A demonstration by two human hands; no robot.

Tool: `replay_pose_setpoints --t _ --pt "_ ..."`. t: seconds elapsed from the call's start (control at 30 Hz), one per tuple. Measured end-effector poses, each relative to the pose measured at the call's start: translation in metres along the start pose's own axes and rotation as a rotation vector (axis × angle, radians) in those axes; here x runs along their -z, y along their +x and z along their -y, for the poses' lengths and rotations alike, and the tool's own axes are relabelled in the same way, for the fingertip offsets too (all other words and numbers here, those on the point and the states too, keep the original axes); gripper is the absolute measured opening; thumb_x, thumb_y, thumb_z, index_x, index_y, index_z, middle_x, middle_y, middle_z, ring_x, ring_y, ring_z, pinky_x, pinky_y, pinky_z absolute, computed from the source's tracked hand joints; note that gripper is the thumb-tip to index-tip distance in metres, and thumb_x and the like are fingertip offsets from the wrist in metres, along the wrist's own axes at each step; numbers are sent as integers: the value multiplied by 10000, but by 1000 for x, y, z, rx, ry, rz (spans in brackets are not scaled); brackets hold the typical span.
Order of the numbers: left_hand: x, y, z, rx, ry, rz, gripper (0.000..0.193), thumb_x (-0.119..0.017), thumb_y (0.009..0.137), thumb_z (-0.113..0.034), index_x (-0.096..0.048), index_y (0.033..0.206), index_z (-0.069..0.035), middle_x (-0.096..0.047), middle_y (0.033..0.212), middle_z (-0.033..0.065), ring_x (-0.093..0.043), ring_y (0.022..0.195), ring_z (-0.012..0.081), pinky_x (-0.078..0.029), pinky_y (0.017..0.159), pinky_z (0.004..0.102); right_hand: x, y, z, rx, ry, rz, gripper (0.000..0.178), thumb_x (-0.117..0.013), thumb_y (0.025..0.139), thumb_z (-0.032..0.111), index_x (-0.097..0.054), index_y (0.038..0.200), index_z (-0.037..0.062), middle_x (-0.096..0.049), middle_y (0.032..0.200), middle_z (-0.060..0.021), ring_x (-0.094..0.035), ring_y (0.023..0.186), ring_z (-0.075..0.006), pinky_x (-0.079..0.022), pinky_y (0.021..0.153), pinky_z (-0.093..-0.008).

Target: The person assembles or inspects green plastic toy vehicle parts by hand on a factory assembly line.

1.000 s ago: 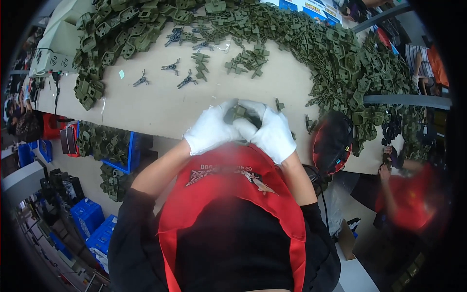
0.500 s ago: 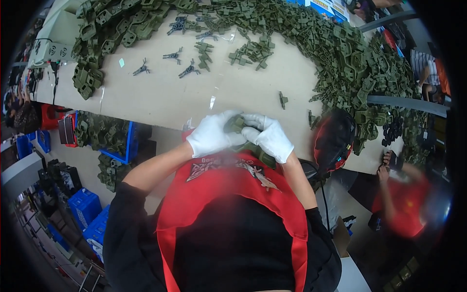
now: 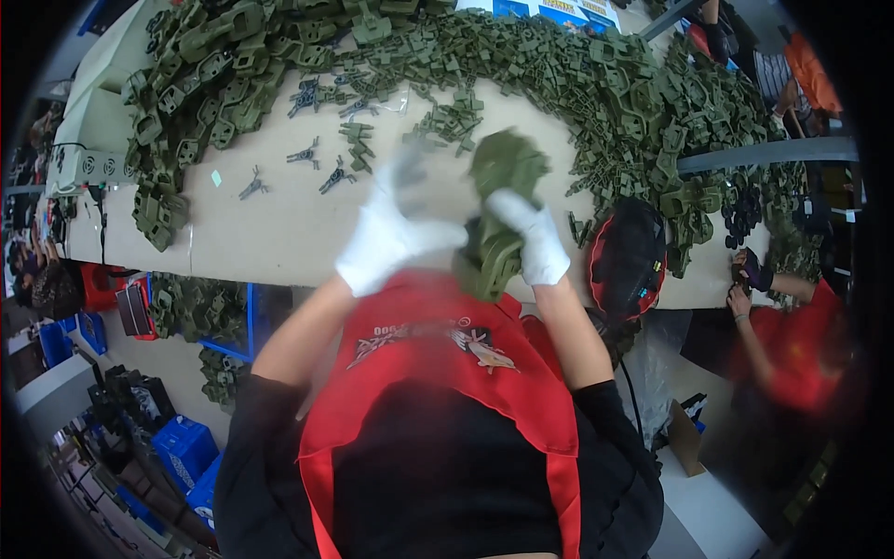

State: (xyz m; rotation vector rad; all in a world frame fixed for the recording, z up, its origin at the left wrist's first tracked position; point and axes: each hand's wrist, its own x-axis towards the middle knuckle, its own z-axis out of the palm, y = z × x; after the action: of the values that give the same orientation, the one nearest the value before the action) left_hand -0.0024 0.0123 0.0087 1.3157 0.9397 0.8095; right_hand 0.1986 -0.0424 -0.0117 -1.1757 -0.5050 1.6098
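My right hand (image 3: pixel 535 235), in a white glove, is closed round a long olive-green moulded plastic part (image 3: pixel 507 168), held upright above the table's near edge. Motion blurs the part's upper end. Left of it, my left hand (image 3: pixel 396 233), also gloved in white, has its fingers spread and smeared by movement; nothing shows in it. Beyond that hand lie a few grey forked pieces (image 3: pixel 337 175) and a small group of green pieces (image 3: pixel 357 144).
Large heaps of green plastic parts (image 3: pixel 643 112) line the table's far and right sides. A black and red rounded case (image 3: pixel 629 256) sits right of my right hand. A co-worker in red (image 3: pixel 796 335) works at far right. Blue crates (image 3: pixel 186 452) stand at lower left.
My hands were together over a green part near the apron; now they are apart. The right hand has raised a long green part, and the left has moved left and opened.
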Motion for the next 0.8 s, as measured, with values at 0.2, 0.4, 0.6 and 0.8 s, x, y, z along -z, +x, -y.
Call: replay_pose_setpoints --t 0.2,0.4,0.6,0.8 --pt "-38 -9 -2 338 -104 201 946 -841 638 -243 -333 1402 -9 -473 1311 193 -487 1224 281 -415 1008 362 24 13 -6 124 158 32 742 -755 729 52 -391 1375 12 -622 1131 -93 -590 1074 -208 -456 927 -300" --pt "-15 -12 -27 88 833 379 788 -793 599 -392 -521 1276 -94 -522 1178 158 -536 1094 371 -444 959 396 34 -9 62 280 -558 268 1048 -883 387 121 -475 1346 1 -553 1300 -157 -517 1218 -272 -380 1051 -379" --pt "-23 -8 -24 17 832 339 757 -738 668 -434 -492 1276 -57 -479 1282 177 -488 1169 368 -390 979 453 -5 -23 45 461 -709 279 810 -914 452 118 -582 1185 33 -580 1192 -94 -569 1093 -212 -438 967 -324" --pt "-25 -12 -14 -59 926 384 494 -688 735 -347 -599 1126 -59 -604 1129 126 -594 1016 297 -485 838 412 -4 -32 36 499 -968 244 902 -928 446 236 -556 1239 20 -602 1177 -128 -580 1076 -269 -428 977 -343"
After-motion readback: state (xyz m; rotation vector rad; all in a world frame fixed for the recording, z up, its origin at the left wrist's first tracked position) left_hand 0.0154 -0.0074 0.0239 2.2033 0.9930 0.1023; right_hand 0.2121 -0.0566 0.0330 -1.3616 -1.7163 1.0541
